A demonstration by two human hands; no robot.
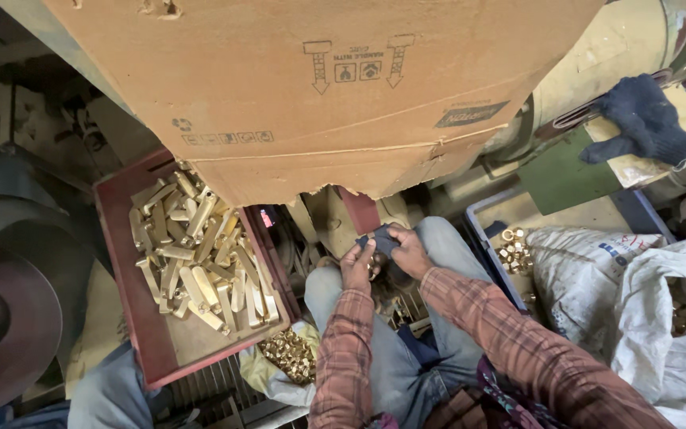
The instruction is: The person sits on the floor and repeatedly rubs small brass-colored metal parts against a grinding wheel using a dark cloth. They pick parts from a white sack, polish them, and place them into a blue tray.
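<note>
My left hand (356, 266) and my right hand (410, 250) meet above my knees, both gripping a dark blue piece of cloth (381, 238). A small brass part may be inside it, but that is hidden. To my left lies a red tray (140, 318) with several long brass pieces (192, 254). Below the tray, a bag holds small brass fittings (289, 355). A big cardboard sheet (319, 87) hangs over the top of the view.
A blue crate (479, 230) with brass nuts (514, 250) sits at my right beside white sacks (645, 318). Another person's dark gloved hand (641, 119) rests on a board at the upper right. A round machine wheel (5, 318) stands at the left.
</note>
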